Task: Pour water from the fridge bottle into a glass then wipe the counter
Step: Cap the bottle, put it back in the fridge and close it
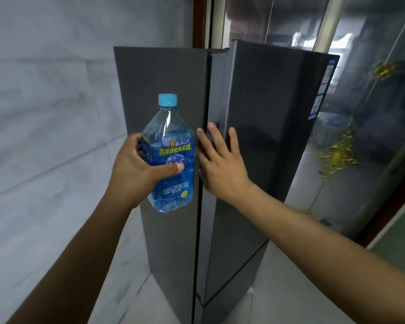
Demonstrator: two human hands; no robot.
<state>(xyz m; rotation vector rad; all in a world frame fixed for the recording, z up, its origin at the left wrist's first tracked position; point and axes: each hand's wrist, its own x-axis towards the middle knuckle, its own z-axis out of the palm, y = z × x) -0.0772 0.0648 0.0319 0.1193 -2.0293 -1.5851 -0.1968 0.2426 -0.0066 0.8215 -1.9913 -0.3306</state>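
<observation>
Left hand [136,164] is gripping a blue-capped clear plastic water bottle [170,157] before the tall dark grey fridge [255,136]; right hand [220,164] is pressing it, fingers spread.

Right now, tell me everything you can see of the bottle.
The bottle is clear, blue-tinted plastic with a light blue screw cap on it. A blue label with green and white print wraps its body. How full it is I cannot tell. It is held roughly upright in the air in front of the grey fridge. The left hand grips its middle, thumb across the label.
</observation>
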